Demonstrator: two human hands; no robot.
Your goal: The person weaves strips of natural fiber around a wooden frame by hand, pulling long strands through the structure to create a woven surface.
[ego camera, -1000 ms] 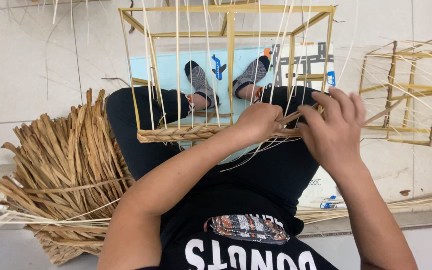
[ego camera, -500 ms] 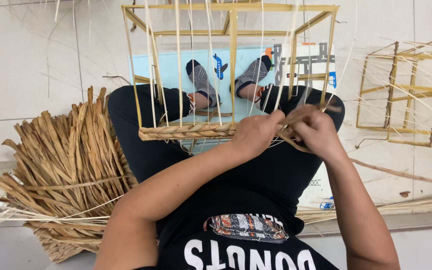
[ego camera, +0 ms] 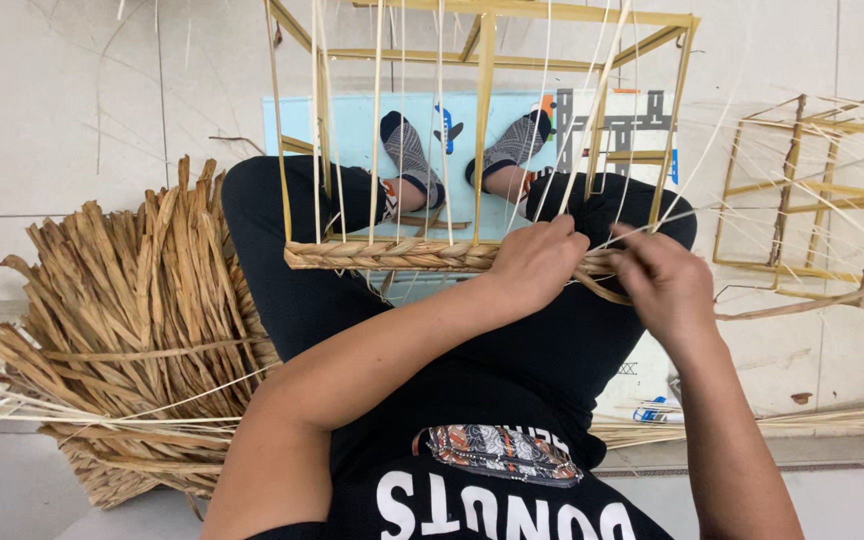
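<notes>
A bamboo frame (ego camera: 482, 120) strung with thin upright strands rests across my lap. Along its near bottom edge runs a woven straw braid (ego camera: 392, 255). My left hand (ego camera: 537, 262) presses down on the braid's right part, fingers closed around it. Just to the right, my right hand (ego camera: 664, 280) pinches a loose flat straw strip (ego camera: 802, 303) that trails off to the right, close to the frame's corner post. Where the strip meets the braid is hidden under my fingers.
A big bundle of dried straw (ego camera: 132, 340) lies on the floor at my left. A second bamboo frame (ego camera: 822, 190) stands at the right. A light blue mat (ego camera: 352, 120) lies under my feet. Thin straw strands (ego camera: 802, 425) lie by my right elbow.
My right hand has come down from above the braid to its right end and closed on the strip. My left hand stays on the braid. The view has shifted slightly.
</notes>
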